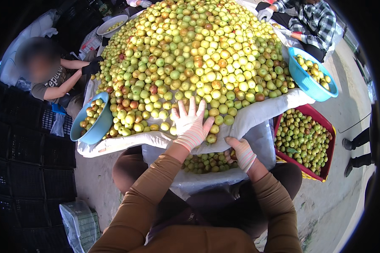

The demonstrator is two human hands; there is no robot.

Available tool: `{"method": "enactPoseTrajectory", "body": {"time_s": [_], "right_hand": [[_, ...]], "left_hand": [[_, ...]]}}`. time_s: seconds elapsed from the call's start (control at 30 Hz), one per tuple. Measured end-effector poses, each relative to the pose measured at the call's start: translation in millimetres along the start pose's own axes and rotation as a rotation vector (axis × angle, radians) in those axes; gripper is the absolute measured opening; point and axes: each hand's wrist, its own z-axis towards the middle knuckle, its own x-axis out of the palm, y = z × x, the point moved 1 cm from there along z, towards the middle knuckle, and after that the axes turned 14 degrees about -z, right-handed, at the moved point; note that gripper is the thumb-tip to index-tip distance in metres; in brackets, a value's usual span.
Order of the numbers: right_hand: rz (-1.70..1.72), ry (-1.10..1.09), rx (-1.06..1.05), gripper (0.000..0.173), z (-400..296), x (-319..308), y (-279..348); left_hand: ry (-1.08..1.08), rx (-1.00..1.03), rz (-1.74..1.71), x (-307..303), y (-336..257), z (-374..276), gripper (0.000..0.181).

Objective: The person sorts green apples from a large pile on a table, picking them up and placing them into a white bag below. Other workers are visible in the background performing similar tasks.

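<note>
A large heap of green and reddish jujube-like fruits [190, 57] covers the cloth-lined table before me. My left hand [191, 125], in a pale striped glove with bare fingertips, lies palm down with fingers spread at the heap's near edge, fruits around it. At the front edge, my right hand [242, 151] is beside the white cloth [256, 115], its thumb at the cloth's rim and its fingers curled below, close to a fruit; whether it grips one is partly hidden. Under both, between my knees, a plastic-lined container [205, 182] holds more fruits.
Blue baskets of fruit stand at the left [106, 117] and right [307, 79] table corners. A red crate [330, 158] full of fruit is on the floor at right. Co-workers sit left and upper right; another person's legs show at far right. Black crates [25, 170] are stacked left.
</note>
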Motion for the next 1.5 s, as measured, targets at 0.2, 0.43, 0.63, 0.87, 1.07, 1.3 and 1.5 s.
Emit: {"method": "enactPoseTrajectory", "body": {"time_s": [0.2, 0.43, 0.63, 0.87, 1.07, 1.3, 1.5], "right_hand": [[-0.022, -0.068, 0.012, 0.038, 3.5, 1.2, -6.9], [0.028, -0.032, 0.006, 0.036, 5.0, 0.1, -8.1], [0.062, -0.064, 0.007, 0.034, 2.6, 0.7, -9.9], [0.107, -0.045, -0.011, 0.034, 4.9, 5.5, -10.4], [0.075, -0.077, 0.029, 0.031, 3.5, 3.7, -7.0], [-0.016, -0.074, 0.035, 0.04, 9.1, 3.1, -13.5], [-0.035, -0.036, 0.035, 0.042, 9.7, 0.9, -12.1]], "left_hand": [[0.087, 0.16, -0.054, 7.1, -4.0, -4.1, 0.065], [0.065, 0.134, 0.071, -31.2, 88.7, -29.0, 0.066], [0.003, -0.181, 0.175, -56.5, 128.1, -19.3, 0.067], [-0.073, -0.196, 0.038, 0.6, 76.0, 8.7, 0.07], [-0.263, 0.063, -0.198, 5.2, 45.9, 8.4, 0.05], [-0.131, 0.334, 0.036, -9.5, 29.3, 58.8, 0.03], [0.259, 0.496, 0.219, -21.8, 29.5, 76.8, 0.031]]}}
